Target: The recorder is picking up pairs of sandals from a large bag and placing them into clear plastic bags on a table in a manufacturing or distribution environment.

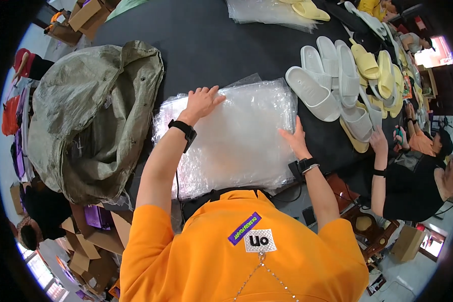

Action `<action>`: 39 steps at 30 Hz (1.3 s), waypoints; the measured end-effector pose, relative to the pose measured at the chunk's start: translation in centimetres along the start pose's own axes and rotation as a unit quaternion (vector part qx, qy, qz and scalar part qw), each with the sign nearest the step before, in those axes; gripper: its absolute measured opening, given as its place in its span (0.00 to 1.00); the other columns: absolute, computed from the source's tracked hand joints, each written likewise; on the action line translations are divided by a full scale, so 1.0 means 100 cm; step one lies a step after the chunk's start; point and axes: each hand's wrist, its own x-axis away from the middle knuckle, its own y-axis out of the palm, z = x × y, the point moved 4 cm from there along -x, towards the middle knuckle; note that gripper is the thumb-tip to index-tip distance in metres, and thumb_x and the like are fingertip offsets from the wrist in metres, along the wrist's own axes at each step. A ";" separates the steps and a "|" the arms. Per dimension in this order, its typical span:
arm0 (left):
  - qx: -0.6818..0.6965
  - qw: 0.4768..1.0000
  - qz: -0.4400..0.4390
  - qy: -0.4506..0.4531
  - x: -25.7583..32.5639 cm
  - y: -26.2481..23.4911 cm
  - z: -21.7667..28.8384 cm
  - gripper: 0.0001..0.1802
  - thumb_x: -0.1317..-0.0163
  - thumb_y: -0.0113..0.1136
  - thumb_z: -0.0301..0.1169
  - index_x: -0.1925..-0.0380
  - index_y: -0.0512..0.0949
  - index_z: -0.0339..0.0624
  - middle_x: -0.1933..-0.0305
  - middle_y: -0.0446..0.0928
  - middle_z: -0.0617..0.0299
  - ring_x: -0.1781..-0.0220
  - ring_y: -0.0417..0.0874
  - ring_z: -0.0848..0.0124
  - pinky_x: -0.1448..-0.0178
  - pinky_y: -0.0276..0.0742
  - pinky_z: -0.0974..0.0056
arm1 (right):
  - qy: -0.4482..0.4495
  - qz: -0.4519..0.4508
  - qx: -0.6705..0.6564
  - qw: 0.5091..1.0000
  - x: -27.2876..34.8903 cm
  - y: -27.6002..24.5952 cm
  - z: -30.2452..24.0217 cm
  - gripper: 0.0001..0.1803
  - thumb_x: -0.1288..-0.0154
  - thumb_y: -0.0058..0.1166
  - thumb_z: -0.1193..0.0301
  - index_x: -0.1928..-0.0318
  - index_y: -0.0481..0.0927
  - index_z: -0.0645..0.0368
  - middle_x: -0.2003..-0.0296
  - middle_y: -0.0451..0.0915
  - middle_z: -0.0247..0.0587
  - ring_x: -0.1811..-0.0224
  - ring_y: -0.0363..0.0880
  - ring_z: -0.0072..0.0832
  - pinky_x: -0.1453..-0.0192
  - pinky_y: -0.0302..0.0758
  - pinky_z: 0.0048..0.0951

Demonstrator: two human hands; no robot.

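And there it was, right under both hands: the stack of clear plastic (236, 141), flat on the dark table (196, 45), its crinkled edges slightly out of line. The left hand (200, 103) lay on top near the far left corner, palm down, fingers stretched out and aimed rightward, pressing rather than gripping as far as one could judge. The right hand (297, 143) stood at the opposite side, thumb parted from the fingers and reaching in over the right border; whether it had pinched any layer, you couldn't tell.

Here was the relation that counted! The stack ran between the two hands, seemingly a touch longer side to side than near to far, lens bend allowing. Both hands touched it, the left farther forward and well onto the surface, the right lower and out at the rim, so the right was the nearer to that side edge.

Left of the left hand slumped a big grey-green sack (60, 105). Just beyond the right hand, white slippers (314, 95) crowded in, with yellow slippers (365, 61) farther off, and a co-worker's hand (379, 141) to its right.
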 end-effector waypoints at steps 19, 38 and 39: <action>-0.041 0.960 0.255 0.103 0.031 0.008 0.005 0.32 0.47 0.56 0.51 0.43 0.64 0.57 0.43 0.65 0.58 0.37 0.59 0.60 0.39 0.48 0.42 | -0.447 -0.124 0.283 0.840 0.117 0.081 -0.069 0.49 0.60 0.57 0.39 0.37 0.59 0.43 0.33 0.42 0.47 0.30 0.33 0.49 0.43 0.26 0.73; -0.034 0.974 0.198 0.104 0.119 0.032 0.045 0.26 0.48 0.56 0.42 0.46 0.68 0.61 0.33 0.53 0.58 0.31 0.45 0.52 0.36 0.32 0.36 | -0.418 -0.165 0.323 0.833 0.104 0.113 -0.049 0.48 0.62 0.55 0.36 0.37 0.60 0.38 0.32 0.42 0.42 0.30 0.30 0.48 0.43 0.25 0.73; -0.008 0.980 0.172 0.098 0.137 0.042 0.049 0.27 0.47 0.55 0.45 0.44 0.67 0.62 0.33 0.52 0.57 0.30 0.44 0.51 0.36 0.32 0.36 | -0.405 -0.168 0.326 0.838 0.103 0.113 -0.050 0.48 0.62 0.55 0.36 0.37 0.60 0.39 0.32 0.41 0.42 0.30 0.30 0.47 0.43 0.23 0.73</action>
